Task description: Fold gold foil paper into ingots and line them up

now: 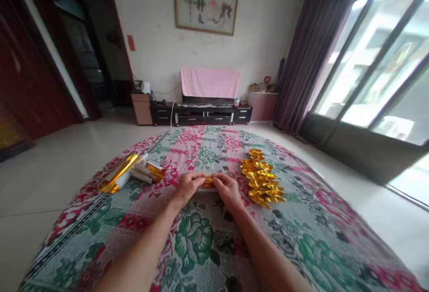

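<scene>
Between my two hands, low over the middle of the cloth-covered table, is a small piece of gold foil paper (pixel 208 181) with a pale edge along its near side. My left hand (pixel 188 187) pinches its left end between thumb and fingers. At the right end, my right hand (pixel 228 189) grips it the same way. The fingers hide much of the paper, so its exact fold cannot be made out. Right of my right hand lies a row of gold foil folded pieces (pixel 261 178) with pointed, petal-like tips.
Left of my hands lie a gold foil roll or stack (pixel 122 172) and a pile of white-and-gold paper (pixel 147 170). A flowered cloth (pixel 208 142) covers the round table. Beyond it stand a low black cabinet (pixel 204 119) and a pink cloth (pixel 210 82) draped over something.
</scene>
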Demonstrator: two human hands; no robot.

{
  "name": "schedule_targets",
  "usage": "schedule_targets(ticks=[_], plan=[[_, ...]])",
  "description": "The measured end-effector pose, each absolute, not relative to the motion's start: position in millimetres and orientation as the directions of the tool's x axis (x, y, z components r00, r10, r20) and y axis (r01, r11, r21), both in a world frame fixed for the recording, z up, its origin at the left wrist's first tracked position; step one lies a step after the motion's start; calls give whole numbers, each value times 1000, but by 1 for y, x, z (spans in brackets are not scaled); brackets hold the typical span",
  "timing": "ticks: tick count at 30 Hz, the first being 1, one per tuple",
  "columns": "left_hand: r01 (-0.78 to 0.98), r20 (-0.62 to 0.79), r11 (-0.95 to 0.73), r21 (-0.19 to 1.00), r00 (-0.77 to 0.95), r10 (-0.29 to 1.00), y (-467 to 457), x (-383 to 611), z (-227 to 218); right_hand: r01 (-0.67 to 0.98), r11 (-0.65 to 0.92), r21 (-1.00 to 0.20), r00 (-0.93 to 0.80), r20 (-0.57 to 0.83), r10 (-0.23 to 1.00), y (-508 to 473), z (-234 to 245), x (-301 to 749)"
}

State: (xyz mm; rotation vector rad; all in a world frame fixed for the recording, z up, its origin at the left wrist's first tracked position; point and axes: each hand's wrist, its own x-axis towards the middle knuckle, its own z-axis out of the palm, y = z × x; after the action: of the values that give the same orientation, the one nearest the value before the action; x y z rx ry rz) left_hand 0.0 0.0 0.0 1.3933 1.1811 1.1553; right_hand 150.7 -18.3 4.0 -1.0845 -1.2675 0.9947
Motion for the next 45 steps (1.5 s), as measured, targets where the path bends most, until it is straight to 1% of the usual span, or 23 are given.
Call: schedule_targets(ticks=[8,14,23,29,38,45], plan=[[26,58,-61,998,112,992,-2,-1,3,-35,178,-983,55,176,983,-18,0,150],[-34,50,-46,998,118,992,-1,1,1,-53,181,-982,68,178,982,-20,2,149],[-18,36,-35,999,90,995,-3,2,4,-94,183,-979,50,178,983,-18,0,150],[-69,23,-17,997,87,996,1,2,0,-60,181,-982,37,179,983,-20,3,152],[-30,37,-35,999,67,997,2,2,-1,-54,193,-980,20,192,981,-21,5,154],[-36,41,-39,999,64,997,1,2,-1,-110,190,-976,14,189,982,-20,4,152]])
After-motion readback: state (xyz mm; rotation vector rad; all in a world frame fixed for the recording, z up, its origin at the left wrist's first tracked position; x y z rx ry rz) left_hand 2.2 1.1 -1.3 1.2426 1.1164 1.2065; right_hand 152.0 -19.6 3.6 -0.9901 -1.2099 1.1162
